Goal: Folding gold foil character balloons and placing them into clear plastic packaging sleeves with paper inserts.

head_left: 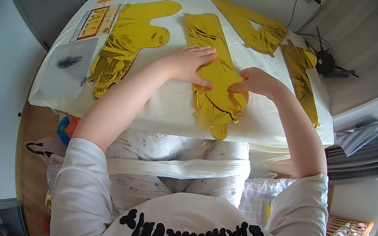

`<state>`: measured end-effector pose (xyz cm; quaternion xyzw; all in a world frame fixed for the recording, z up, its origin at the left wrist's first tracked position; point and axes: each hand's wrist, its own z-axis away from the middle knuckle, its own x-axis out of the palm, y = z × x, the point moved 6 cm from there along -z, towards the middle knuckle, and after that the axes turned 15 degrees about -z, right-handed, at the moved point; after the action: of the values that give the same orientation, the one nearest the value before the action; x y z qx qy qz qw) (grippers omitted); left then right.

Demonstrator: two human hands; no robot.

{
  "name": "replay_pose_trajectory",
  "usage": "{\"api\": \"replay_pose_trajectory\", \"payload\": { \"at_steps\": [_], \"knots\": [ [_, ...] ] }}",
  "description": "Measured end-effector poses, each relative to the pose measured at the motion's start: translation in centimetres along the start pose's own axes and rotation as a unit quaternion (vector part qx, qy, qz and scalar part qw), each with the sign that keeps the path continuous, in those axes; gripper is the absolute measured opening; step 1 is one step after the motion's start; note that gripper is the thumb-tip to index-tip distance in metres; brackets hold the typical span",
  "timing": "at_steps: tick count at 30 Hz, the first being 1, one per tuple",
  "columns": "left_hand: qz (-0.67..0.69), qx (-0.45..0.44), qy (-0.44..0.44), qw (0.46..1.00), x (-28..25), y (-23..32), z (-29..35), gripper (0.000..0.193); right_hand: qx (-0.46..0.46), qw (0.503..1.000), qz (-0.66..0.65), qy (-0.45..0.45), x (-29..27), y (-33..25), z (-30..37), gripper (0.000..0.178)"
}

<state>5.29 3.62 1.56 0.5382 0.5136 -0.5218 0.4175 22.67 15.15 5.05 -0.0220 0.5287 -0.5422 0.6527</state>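
Foil under both my palms — the flat, uninflated gold foil balloon [217,80] lies lengthwise in the middle of the white table [170,110], its crinkled lower end reaching the near edge. My left hand [188,63] rests flat on it, fingers spread and pressing its left side; my right hand [254,81] is curled, fingertips pinching the balloon's right edge. I judge the thing nearly weightless, limp and slick, quick to crease and easy to puncture — best taken by its welded edge seams with flat pads, never by nails.

Beside it to the left lies a larger gold letter-shaped foil balloon [129,42], and past that a clear plastic packet with a printed card [92,23]. Two more gold foil pieces [257,27] [302,76] lie at the far right, near a black cable cluster [326,63] off the table.
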Motion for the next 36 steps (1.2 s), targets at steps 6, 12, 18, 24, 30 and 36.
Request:
{"api": "replay_pose_trajectory", "payload": {
  "at_steps": [6, 12, 18, 24, 30, 36],
  "knots": [
    [0.007, -0.006, -0.009, 1.000, -0.1, 0.0, 0.1, 0.106, -0.013, 0.997, -0.039, 0.066, -0.6, -0.9, 3.4, 0.065],
    [0.002, -0.007, -0.001, 1.000, 0.0, 0.1, -0.1, 0.106, 0.006, 0.994, -0.101, 0.045, -0.3, 0.0, 3.8, 0.071],
    [0.006, 0.001, 0.006, 1.000, 0.3, -0.3, -0.2, 0.107, -0.052, 0.995, -0.009, 0.083, 0.4, -0.4, 3.7, 0.071],
    [0.012, 0.003, 0.015, 1.000, 0.2, -0.2, -0.1, 0.109, -0.090, 0.991, 0.007, 0.096, 1.3, -2.2, 4.0, 0.073],
    [0.001, -0.001, 0.009, 1.000, -0.2, 0.2, -0.1, 0.103, -0.132, 0.985, -0.072, 0.084, 1.0, -1.6, 2.8, 0.073],
    [-0.003, 0.001, 0.009, 1.000, -0.1, 0.1, 0.0, 0.103, -0.132, 0.980, -0.070, 0.131, 1.2, -0.2, 3.8, 0.072]
  ]
}}
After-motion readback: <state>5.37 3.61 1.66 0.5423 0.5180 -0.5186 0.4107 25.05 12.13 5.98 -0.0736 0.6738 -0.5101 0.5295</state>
